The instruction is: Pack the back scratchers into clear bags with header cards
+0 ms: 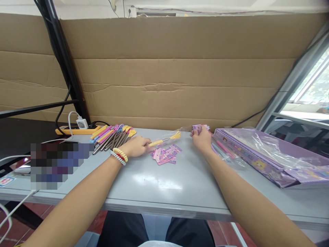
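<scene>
My left hand (137,145) is closed on the handle end of a yellow back scratcher (175,136) inside a clear plastic sleeve. The sleeve's far end stretches towards my right hand (202,140), whose fingers are closed at a small purple printed card (197,127); they partly hide it. Between my hands, several pink and purple printed cards (166,155) lie overlapping on the table. A pile of back scratchers (117,137) with coloured handles, metal rods and yellow, pink or purple heads lies left of my left hand.
A purple printed box (262,154) under clear plastic stands at the right, with sleeved pink and blue sticks (226,151) beside it. A yellow power strip (77,131) with a white plug lies at the back left. Cardboard (180,72) walls off the grey table's (164,195) far edge.
</scene>
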### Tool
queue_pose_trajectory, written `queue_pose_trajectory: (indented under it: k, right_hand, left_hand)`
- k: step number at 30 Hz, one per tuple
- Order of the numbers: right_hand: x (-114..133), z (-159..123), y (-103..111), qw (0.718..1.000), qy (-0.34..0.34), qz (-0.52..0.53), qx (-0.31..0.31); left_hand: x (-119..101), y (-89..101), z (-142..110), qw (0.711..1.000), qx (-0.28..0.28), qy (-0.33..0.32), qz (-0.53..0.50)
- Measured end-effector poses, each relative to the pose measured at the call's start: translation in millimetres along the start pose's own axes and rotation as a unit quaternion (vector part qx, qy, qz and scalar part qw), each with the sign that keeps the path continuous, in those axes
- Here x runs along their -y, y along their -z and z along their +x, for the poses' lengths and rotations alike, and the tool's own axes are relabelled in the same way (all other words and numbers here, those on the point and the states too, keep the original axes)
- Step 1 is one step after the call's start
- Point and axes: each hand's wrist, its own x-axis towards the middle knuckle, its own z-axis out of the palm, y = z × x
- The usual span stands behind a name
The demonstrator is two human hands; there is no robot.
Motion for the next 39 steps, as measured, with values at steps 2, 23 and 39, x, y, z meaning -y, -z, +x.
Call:
queue_pose_trajectory:
  k: [2, 23, 39]
  right_hand:
    - [-1, 0, 0, 1.0, 0.0, 0.0, 0.009]
    - [-5, -1, -6, 0.997, 0.02, 0.06, 0.047]
    - [-17, 5, -11, 0.998, 0.017, 0.035, 0.043]
  left_hand:
    - [0, -0.2, 0, 1.0, -0.002, -0.001, 0.003]
    - [-5, 2.6, -3, 1.0, 0.005, -0.004, 0.001]
    - [-6, 2.4, -3, 1.0, 0.002, -0.014, -0.011]
